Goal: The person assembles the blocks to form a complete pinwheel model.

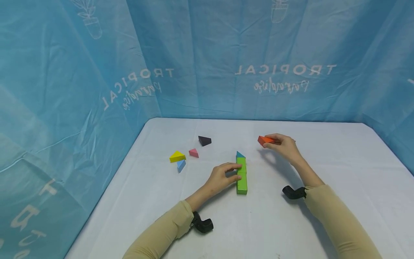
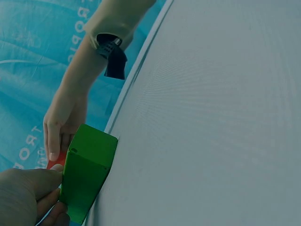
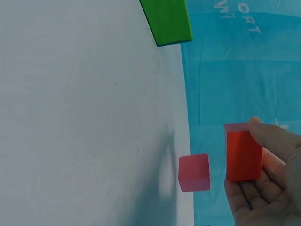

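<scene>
Two green blocks (image 1: 242,176) lie end to end on the white table, forming a bar with a blue triangular block (image 1: 240,154) at its far end. My left hand (image 1: 224,177) rests its fingertips on the bar's left side, thumb near one block and index finger near the other. A green block (image 2: 89,169) hides part of those fingers in the left wrist view. Farther back and to the right, my right hand (image 1: 282,144) pinches an orange-red triangular block (image 3: 243,155) between thumb and fingers, above the table.
Left of the bar lie a yellow triangular block (image 1: 177,157), a light blue block (image 1: 181,165), a pink block (image 1: 193,153) and a black block (image 1: 205,140). Blue printed curtains (image 1: 213,46) enclose the table's back and sides.
</scene>
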`<state>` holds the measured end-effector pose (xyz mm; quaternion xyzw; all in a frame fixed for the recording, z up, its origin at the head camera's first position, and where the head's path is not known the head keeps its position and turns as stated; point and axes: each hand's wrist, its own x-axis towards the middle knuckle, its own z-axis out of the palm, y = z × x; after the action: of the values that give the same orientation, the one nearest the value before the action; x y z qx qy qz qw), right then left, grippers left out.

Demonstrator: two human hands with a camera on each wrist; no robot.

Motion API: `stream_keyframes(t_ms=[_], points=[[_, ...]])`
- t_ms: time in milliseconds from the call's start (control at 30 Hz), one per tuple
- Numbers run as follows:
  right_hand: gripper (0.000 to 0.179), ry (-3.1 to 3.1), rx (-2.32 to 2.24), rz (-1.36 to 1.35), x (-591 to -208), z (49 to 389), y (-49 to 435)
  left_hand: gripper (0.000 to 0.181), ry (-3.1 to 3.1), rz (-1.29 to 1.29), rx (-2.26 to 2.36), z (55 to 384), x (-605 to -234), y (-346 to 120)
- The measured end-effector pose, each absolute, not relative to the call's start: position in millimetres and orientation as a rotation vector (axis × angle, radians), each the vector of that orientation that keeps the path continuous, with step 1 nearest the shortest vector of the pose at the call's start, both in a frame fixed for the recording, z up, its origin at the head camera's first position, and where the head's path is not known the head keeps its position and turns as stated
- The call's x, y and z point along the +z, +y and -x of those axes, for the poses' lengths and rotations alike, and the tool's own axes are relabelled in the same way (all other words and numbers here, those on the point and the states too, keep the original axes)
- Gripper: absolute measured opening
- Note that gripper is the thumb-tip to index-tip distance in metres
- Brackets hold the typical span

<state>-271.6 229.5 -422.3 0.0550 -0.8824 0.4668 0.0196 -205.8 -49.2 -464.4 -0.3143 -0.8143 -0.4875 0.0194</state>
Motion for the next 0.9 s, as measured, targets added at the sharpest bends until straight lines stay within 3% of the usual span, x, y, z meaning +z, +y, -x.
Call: stream_keyframes(t_ms=[900], points=[[0.042,-2.704,1.429,-0.432,-441.1,282.6,171.8,0.038,-2.540,0.958,-1.517,204.6,-462.5,-49.5]])
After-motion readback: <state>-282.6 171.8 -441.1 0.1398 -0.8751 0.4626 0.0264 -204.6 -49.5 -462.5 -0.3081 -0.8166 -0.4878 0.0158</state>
